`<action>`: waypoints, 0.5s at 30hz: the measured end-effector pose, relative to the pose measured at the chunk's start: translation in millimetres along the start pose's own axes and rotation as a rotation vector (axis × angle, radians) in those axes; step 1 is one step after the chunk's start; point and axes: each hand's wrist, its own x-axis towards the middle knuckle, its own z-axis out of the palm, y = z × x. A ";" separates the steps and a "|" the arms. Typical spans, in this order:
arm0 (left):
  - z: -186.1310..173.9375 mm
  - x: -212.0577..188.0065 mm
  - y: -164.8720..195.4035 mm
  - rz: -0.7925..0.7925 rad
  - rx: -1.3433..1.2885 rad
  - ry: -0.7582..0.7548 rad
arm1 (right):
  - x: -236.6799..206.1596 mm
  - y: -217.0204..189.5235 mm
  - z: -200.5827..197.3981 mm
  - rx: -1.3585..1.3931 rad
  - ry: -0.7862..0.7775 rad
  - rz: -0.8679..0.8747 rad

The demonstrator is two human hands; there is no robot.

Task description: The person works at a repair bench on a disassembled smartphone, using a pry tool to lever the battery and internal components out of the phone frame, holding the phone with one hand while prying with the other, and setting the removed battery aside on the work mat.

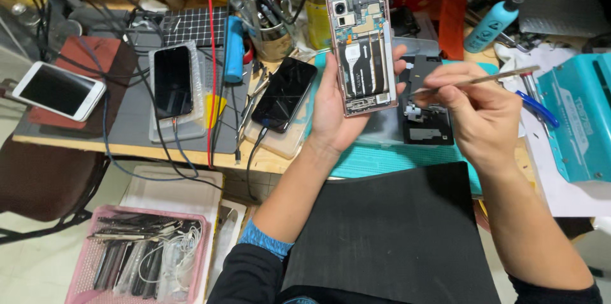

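Your left hand (334,110) grips the opened phone (361,46) upright above the bench (191,151), its back cover already off and its boards exposed. Your right hand (477,110) pinches a thin metal tool (490,78) just beside the phone's edge; inner parts look unremoved.

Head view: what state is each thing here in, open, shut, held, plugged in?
Opened phone: back cover off, insides showing, held upright in left hand.
Tweezers: pinched in right hand, tip near the phone's edge.
White phone: screen dark, lying flat.
Black phone: screen dark, cable plugged in.
Cracked phone: screen dark, cable plugged in.
Pink basket: filled with tools and cables.
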 end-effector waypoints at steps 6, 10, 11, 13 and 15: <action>-6.5 -2.5 -2.3 0.056 -0.117 -0.031 | -5.7 -1.8 31.9 -0.020 -0.001 -0.008; -4.8 -7.3 -3.0 0.077 -0.049 0.056 | -9.8 2.0 38.9 -0.065 -0.079 -0.062; -4.4 -8.3 -2.1 0.082 -0.020 0.071 | -10.3 3.1 38.6 -0.107 -0.101 -0.080; -3.6 -8.6 1.6 0.094 -0.020 0.041 | -11.5 4.9 37.4 0.016 -0.084 0.014; -1.9 -11.5 4.8 0.088 -0.004 0.027 | -10.1 6.4 34.9 0.161 -0.076 0.102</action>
